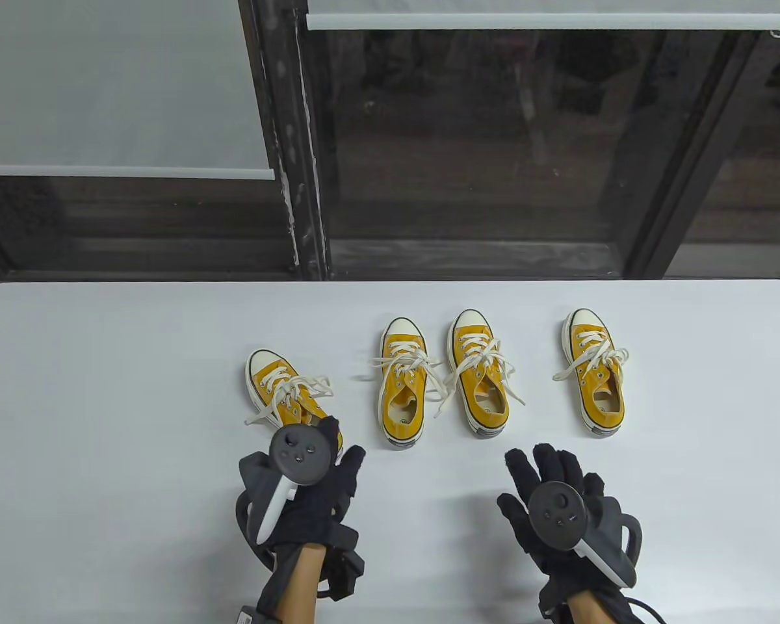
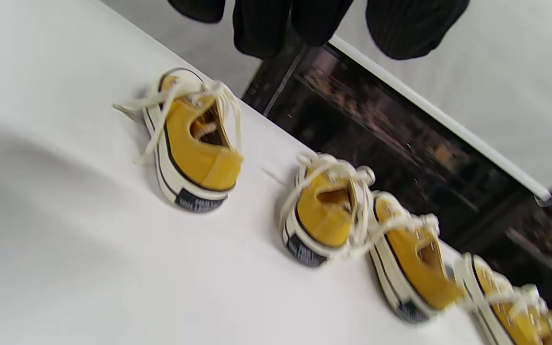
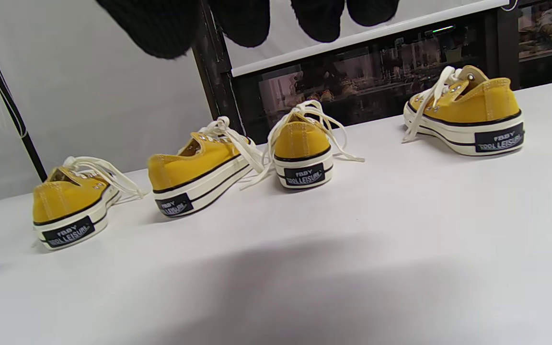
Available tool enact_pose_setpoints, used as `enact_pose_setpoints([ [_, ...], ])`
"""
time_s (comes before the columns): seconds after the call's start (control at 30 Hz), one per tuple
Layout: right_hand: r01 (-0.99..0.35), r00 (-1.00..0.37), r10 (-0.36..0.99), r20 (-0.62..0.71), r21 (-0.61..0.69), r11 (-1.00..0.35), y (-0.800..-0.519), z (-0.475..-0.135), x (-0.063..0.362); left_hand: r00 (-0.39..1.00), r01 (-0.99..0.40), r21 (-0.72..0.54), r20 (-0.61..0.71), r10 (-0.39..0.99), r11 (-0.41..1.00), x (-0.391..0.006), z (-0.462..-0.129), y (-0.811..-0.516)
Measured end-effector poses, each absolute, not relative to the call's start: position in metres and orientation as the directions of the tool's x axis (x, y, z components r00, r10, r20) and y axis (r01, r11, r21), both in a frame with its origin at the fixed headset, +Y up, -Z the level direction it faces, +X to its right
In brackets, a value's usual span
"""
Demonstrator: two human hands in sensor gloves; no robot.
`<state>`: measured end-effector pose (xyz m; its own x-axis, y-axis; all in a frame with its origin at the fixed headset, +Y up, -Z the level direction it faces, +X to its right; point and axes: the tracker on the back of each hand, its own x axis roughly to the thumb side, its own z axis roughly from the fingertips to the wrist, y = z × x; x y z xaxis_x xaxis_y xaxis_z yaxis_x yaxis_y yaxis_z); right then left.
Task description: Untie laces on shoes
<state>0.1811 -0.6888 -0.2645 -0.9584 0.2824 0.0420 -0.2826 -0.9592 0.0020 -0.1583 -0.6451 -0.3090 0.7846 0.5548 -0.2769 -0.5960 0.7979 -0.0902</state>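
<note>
Seemingly between steps, both empty hands, left [image 1: 299,484] and right [image 1: 556,504], hover near four shoes [image 1: 403,383], laces [image 1: 474,364] apparently already loose.

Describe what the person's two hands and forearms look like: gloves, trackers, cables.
Both hands wear black knit gloves. The left hand and the right hand each carry a dark grey round tracker with small buttons and a white handle, plus a dark loop strap. The forearms are bare skin, and black cables and a small module sit near the wrists.
</note>
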Motion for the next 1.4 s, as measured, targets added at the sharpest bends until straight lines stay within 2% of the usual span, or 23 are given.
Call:
enact_pose_setpoints([
  [0.17,-0.297,-0.953,0.297,0.052,0.012,-0.955,-0.688,-0.264,0.180,0.758,-0.573,-0.151,-0.472,0.451,0.805,-0.181,-0.342,-0.645],
  [0.27,-0.312,-0.948,0.314,0.052,0.032,-0.949,-0.688,-0.264,0.180,0.711,-0.607,-0.213,-0.575,0.404,0.766,-0.190,-0.363,-0.663],
  [0.33,-0.313,-0.948,0.314,0.054,0.038,-0.949,-0.689,-0.264,0.180,0.700,-0.597,-0.269,-0.635,0.327,0.756,-0.193,-0.375,-0.680],
  [0.43,-0.310,-0.948,0.313,0.057,0.051,-0.949,-0.690,-0.265,0.179,0.694,-0.565,-0.316,-0.682,0.231,0.762,-0.196,-0.390,-0.702],
  [0.67,-0.335,-0.939,0.339,0.061,0.071,-0.939,-0.689,-0.265,0.178,0.680,-0.564,-0.369,-0.716,0.161,0.739,-0.200,-0.415,-0.733],
  [0.77,-0.336,-0.938,0.341,0.059,0.072,-0.939,-0.689,-0.265,0.179,0.650,-0.603,-0.365,-0.740,0.172,0.710,-0.204,-0.419,-0.746],
  [0.87,-0.351,-0.932,0.356,0.062,0.072,-0.933,-0.687,-0.265,0.179,0.633,-0.652,-0.339,-0.736,0.241,0.679,-0.206,-0.420,-0.755],
  [0.97,-0.349,-0.934,0.353,0.062,0.069,-0.935,-0.687,-0.265,0.179,0.691,-0.570,-0.336,-0.690,0.217,0.750,-0.208,-0.419,-0.748],
  [1.1,-0.358,-0.931,0.361,0.056,0.066,-0.932,-0.687,-0.265,0.180,0.689,-0.644,-0.288,-0.620,0.374,0.709,-0.206,-0.410,-0.728],
  [1.27,-0.370,-0.928,0.372,0.034,0.045,-0.928,-0.686,-0.265,0.183,0.771,-0.584,-0.252,-0.471,0.429,0.772,-0.177,-0.391,-0.680],
  [1.4,-0.391,-0.921,0.391,-0.002,0.029,-0.920,-0.685,-0.266,0.189,0.846,-0.516,-0.248,-0.300,0.441,0.820,-0.139,-0.364,-0.642],
])
